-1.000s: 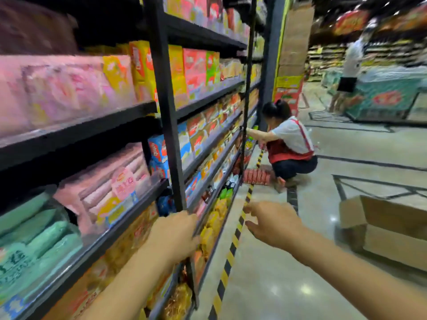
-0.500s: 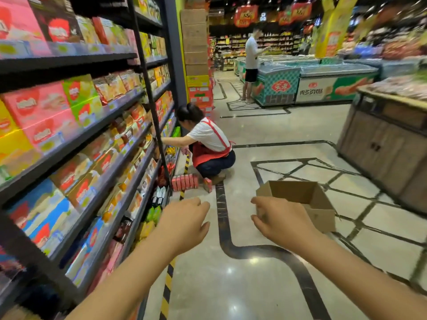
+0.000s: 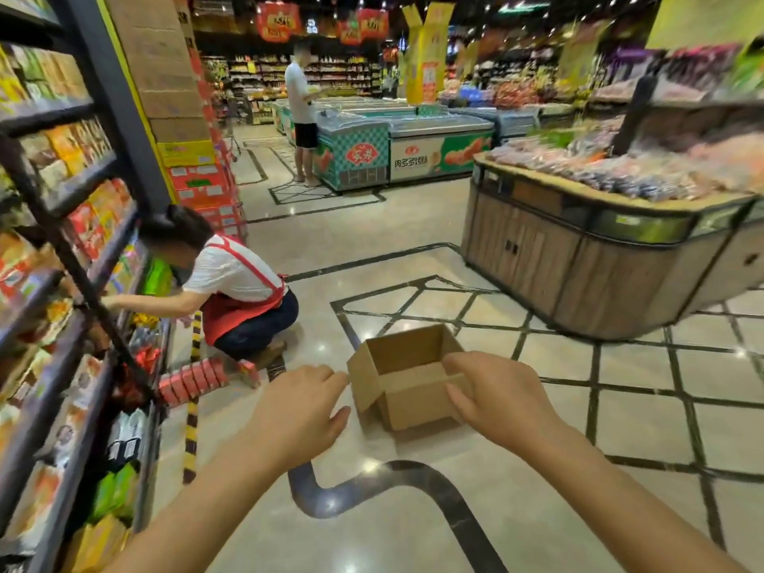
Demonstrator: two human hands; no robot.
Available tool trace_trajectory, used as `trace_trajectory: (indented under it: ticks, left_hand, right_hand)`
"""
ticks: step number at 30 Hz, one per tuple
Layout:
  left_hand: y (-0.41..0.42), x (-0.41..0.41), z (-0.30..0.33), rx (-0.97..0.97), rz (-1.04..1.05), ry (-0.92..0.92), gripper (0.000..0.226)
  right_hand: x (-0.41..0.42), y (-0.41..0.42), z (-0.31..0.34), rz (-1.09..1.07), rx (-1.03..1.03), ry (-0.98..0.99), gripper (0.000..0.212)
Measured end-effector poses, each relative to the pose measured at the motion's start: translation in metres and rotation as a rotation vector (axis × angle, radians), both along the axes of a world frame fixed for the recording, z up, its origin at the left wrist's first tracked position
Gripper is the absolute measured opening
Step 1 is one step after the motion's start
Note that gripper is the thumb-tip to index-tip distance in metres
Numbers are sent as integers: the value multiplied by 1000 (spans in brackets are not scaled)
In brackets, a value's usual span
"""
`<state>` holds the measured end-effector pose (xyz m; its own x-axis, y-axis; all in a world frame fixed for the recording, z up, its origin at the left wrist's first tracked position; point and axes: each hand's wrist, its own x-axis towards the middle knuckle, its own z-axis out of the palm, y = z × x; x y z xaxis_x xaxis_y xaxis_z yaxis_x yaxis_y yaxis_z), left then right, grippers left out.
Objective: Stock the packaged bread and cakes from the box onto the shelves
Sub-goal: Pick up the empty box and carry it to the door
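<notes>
An open brown cardboard box (image 3: 403,366) sits on the shiny floor ahead of me, flaps up, its inside looking bare from here. My left hand (image 3: 299,407) hovers just left of the box, fingers loosely bent, holding nothing. My right hand (image 3: 496,392) reaches over the box's near right corner, fingers relaxed, also holding nothing. The black shelves (image 3: 70,283) packed with packaged bread and cakes run along my left side.
A person in a red apron (image 3: 231,283) crouches at the shelves ahead, beside a row of red packs (image 3: 192,382) on the floor. A wooden display island (image 3: 599,241) stands to the right. Freezers (image 3: 397,150) and a standing person (image 3: 302,105) are farther back.
My view swung from the shelves to the aisle floor. Both hands left the shelf edge and moved out toward the cardboard box, which now lies between them.
</notes>
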<state>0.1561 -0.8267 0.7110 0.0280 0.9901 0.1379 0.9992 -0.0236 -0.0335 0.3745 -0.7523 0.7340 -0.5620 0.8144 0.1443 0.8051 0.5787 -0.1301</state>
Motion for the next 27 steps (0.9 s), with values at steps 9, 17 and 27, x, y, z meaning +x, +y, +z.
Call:
trace_trajectory:
  ticks: [9, 17, 27]
  left_hand:
    - [130, -24, 2, 28, -208, -3, 36]
    - [233, -12, -12, 23, -295, -62, 41]
    - [385, 16, -54, 166, -220, 22, 32]
  right_hand:
    - [-2, 85, -4, -240, -56, 80, 38]
    - [20, 167, -20, -350, -75, 109, 41]
    - [56, 335, -50, -308, -67, 120, 40]
